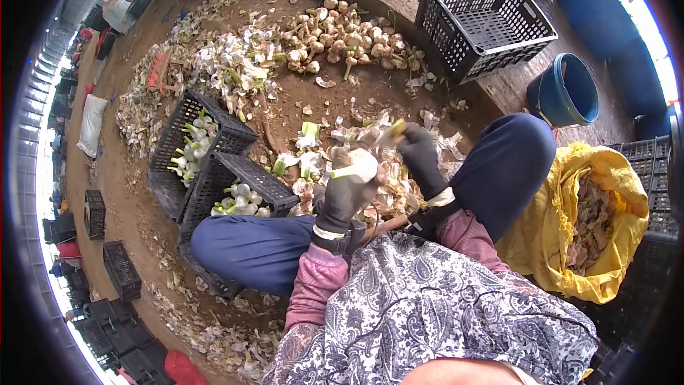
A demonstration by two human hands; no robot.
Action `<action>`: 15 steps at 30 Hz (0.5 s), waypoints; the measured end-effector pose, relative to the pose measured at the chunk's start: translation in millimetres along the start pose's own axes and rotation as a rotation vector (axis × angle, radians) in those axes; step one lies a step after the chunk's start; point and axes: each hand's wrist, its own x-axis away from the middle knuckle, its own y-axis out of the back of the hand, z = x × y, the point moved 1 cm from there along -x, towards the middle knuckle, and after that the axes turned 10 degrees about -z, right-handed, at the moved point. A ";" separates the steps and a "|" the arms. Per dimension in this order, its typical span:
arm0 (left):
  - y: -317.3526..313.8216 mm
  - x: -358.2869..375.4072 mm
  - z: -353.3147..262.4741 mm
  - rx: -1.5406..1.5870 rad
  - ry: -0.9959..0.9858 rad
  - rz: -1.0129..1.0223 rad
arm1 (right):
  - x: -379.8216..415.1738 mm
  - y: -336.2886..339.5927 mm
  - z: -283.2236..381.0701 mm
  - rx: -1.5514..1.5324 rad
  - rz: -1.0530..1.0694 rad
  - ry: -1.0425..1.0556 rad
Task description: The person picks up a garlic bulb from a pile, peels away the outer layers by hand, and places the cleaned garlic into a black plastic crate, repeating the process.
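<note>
My left hand [345, 196], in a dark glove, is closed around a white garlic bulb [364, 164] whose short pale-green stem points left. Up and to the right of it, my gloved right hand [422, 157] pinches a yellowish-brown piece of garlic skin [391, 134], blurred by motion. Loose skins and cut stem pieces [308, 135] lie on the ground beneath and beyond both hands. Farther out is a heap of untrimmed garlic bulbs [349, 37]. By my left knee, two tilted black crates hold cleaned white garlic [194, 148] with short green stems.
An upright black crate [467, 60] stands on a wooden ledge at the upper right, with a blue bucket [540, 103] nearby. A yellow sack [531, 242] of dry skins sits beside my right knee. Peelings [228, 57] cover much ground; more crates [122, 271] stand at far left.
</note>
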 end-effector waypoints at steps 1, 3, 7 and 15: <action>-6.4 3.4 -1.7 -0.040 -0.042 -0.043 | 7.9 -4.3 2.9 0.245 0.148 0.225; 12.0 3.2 -5.5 -0.195 -0.165 -0.103 | 11.7 -6.0 -2.2 0.055 0.627 0.053; 45.8 -10.6 3.1 -0.591 -0.505 -0.061 | 10.6 -1.2 47.2 -0.474 0.675 -0.105; -6.2 2.5 -18.7 -1.485 -1.028 -0.223 | 15.3 -7.5 36.0 -0.447 0.413 -0.140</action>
